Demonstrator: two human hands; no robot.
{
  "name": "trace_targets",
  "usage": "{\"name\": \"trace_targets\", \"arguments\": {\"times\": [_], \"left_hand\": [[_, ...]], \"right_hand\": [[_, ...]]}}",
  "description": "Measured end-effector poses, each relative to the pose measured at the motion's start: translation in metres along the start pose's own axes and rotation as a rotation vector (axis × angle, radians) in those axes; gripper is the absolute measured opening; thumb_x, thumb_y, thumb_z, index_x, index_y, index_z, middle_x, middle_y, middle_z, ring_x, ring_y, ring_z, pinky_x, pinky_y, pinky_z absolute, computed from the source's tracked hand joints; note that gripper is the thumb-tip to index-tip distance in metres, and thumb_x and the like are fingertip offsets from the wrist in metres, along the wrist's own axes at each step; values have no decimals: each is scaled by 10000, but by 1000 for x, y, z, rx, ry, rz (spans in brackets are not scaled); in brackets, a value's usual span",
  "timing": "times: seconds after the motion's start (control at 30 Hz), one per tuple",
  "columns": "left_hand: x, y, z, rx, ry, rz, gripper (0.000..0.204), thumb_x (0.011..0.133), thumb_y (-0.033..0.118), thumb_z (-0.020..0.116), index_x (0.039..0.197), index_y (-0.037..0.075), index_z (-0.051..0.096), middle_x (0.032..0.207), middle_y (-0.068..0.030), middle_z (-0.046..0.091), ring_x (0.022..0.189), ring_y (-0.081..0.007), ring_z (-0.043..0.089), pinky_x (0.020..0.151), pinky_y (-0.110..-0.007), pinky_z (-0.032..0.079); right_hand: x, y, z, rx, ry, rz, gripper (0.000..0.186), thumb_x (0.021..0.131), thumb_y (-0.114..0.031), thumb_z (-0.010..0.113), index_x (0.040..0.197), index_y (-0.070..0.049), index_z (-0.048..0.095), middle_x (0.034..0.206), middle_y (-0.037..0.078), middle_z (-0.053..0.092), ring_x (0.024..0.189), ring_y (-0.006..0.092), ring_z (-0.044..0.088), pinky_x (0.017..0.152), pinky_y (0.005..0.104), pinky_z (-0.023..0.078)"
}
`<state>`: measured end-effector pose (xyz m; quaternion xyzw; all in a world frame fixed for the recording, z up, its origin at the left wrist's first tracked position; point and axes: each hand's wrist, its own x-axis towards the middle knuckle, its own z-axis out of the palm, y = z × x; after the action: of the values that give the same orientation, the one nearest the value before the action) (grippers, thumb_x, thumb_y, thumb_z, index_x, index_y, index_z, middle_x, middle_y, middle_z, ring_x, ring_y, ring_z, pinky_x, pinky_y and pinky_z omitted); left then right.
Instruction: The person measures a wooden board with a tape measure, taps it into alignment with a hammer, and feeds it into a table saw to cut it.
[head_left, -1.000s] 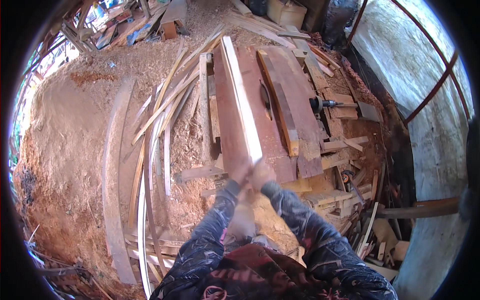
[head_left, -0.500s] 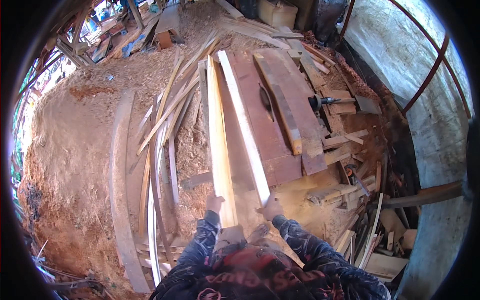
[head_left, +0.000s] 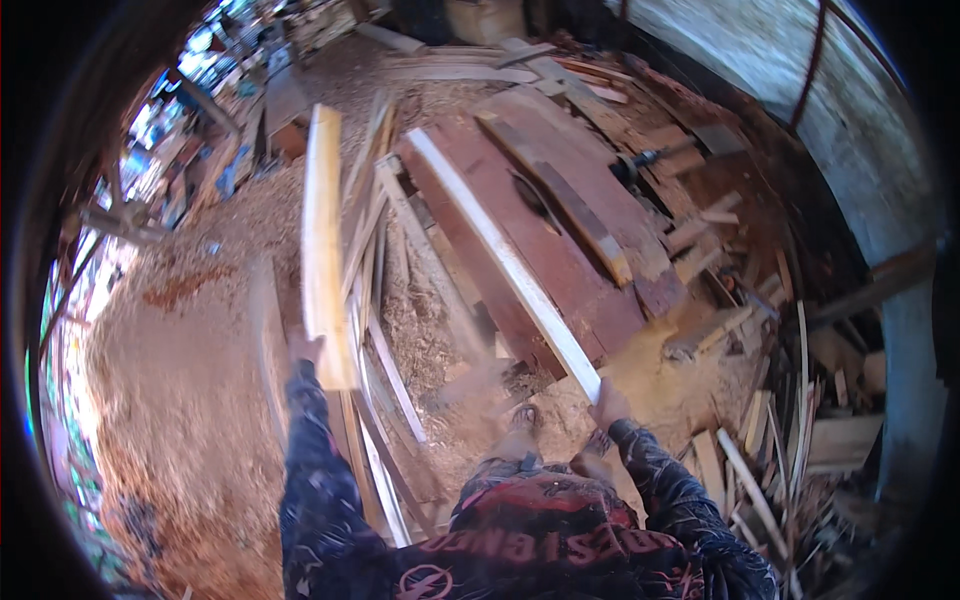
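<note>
My left hand [head_left: 305, 346] is closed on the left edge of a pale yellow wooden plank [head_left: 326, 250] near its near end. The plank is held out to the left, over a pile of loose strips. Closed round the near end of a long, narrow white wooden strip [head_left: 505, 262] is my right hand [head_left: 609, 406]. That strip slants away to the far left across a reddish-brown work table [head_left: 590, 150]. On the table, right of the strip, a dark board [head_left: 555, 195] lies lengthwise beside a dark narrow oval slot [head_left: 533, 196].
Long wooden strips [head_left: 375, 290] lie heaped left of the table, over sawdust [head_left: 190, 380]. A dark power tool [head_left: 632, 166] rests at the table's right edge. Offcuts [head_left: 720, 220] crowd the right side, below a pale sheet wall [head_left: 850, 160]. My feet [head_left: 524, 416] stand at the table's near end.
My left hand has swung the yellow plank off to the left, away from the table. My right hand keeps hold of the white strip, its near end now further right. The view has shifted.
</note>
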<state>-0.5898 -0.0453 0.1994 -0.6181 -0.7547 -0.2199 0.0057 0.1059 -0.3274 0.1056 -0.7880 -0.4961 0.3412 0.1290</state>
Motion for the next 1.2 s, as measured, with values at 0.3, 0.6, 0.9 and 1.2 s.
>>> {"name": "trace_targets", "arguments": {"times": [0.3, 0.6, 0.9, 1.2], "left_hand": [[-93, 394, 235, -928, -900, -759, 749, 725, 723, 757, 1162, 168, 508, 1024, -43, 435, 855, -230, 470, 709, -463, 380], [-285, 448, 231, -848, -1694, -625, 509, 855, 354, 650, 1260, 49, 612, 1242, -133, 675, 1159, -347, 634, 1024, -563, 491], [-488, 434, 63, -772, -1670, -499, 604, 819, 244, 655, 1367, 33, 514, 1361, -178, 601, 1293, -368, 547, 1119, -600, 391], [-727, 471, -26, -627, -1900, -324, 503, 821, 269, 674, 1271, 106, 520, 1377, -154, 543, 1302, -387, 495, 1078, -615, 423]], "right_hand": [[-168, 79, -38, -122, 100, 128, 441, 747, -188, 716, 1135, -124, 518, 1063, 169, 673, 925, 418, 675, 757, 539, 543], [-409, 139, -5, -396, 429, 306, 412, 825, -279, 666, 1211, -189, 555, 1117, 73, 610, 971, 306, 631, 828, 491, 493], [-605, 278, 10, 536, 250, 942, 920, 860, -782, 524, 1312, 15, 605, 1324, 259, 605, 1242, 416, 580, 1048, 491, 457], [-857, 396, 102, 867, 368, 1222, 1136, 797, -799, 580, 1477, 92, 393, 1462, 320, 478, 1347, 417, 506, 1131, 454, 392]]}}
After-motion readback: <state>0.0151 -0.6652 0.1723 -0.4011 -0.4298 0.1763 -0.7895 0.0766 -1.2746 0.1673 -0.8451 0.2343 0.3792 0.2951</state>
